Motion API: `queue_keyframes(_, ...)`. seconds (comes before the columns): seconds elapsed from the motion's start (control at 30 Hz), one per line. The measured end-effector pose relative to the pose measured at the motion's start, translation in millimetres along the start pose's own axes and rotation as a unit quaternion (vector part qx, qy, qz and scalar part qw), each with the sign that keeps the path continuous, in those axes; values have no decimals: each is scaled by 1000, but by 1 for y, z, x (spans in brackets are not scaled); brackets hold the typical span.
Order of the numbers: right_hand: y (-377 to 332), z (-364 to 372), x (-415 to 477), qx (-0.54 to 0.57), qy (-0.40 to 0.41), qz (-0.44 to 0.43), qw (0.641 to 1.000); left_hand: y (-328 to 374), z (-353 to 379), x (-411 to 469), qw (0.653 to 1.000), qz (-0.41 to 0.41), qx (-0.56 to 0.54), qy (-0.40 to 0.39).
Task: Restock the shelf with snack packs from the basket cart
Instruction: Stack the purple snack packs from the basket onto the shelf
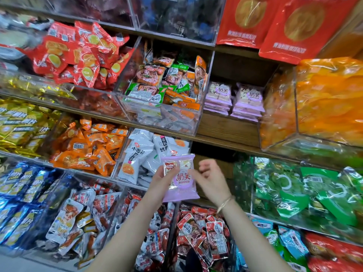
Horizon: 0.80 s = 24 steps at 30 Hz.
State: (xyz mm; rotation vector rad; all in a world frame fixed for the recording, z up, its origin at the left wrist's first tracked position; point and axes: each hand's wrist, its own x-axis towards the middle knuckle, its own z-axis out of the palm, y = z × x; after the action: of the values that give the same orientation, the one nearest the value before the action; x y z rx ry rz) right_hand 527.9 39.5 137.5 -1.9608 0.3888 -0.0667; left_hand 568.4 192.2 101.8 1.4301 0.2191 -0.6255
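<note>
Purple pack [181, 181]: It is held up in front of the shelves, between the two hands, with its front turned to the eyes. It is likely held this way so the name can be read and matched.
Left hand [164, 178]: The pack's left side is gripped, with the thumb laid on the front. The weight of the pack seems to be carried here.
Right hand [211, 180]: It is seen right at the pack's right edge. The fingers are curled loosely above it. Whether the pack is pinched by the thumb cannot be told. It may be there to keep the pack flat and straight.
Purple piles [248, 100]: Two neat piles of the same kind of pack are seen well above the right hand. The packs are laid flat on each other, likely so they do not slide off.
Shelf board [225, 127]: A bare wooden part is left in front of the piles, above both hands. The held pack is judged to belong up there.
Clear box [176, 122]: Other snacks are kept apart in it, above the left hand, so the kinds are not mixed.
Basket cart: It is not seen.
Next step: The pack will need to be lifted up and a little to the right, then laid flat on a pile.
</note>
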Motion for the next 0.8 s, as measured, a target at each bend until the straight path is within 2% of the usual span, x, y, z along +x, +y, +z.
queue_keyframes(0.07,7,12,-7,-13,-60,28,998,1,0,-2,1000,3,5,2)
queue_keyframes(0.33,17,6,-5,67,-31,86,994,4,4,-3,999,25,22,5)
queue_keyframes(0.43,23,-4,-9,180,0,142,973,0,3,3,999,8,9,43)
queue_keyframes(0.53,30,-22,-16,342,29,192,919,-6,-1,8,998,-3,25,60)
queue_keyframes(0.6,28,-41,-16,392,56,180,900,-7,-1,12,998,-9,17,62)
queue_keyframes(0.7,13,-67,-4,408,82,111,902,-7,1,14,997,-20,3,68)
queue_keyframes(0.8,-8,-85,29,414,154,85,893,-7,0,15,997,-27,-7,70)
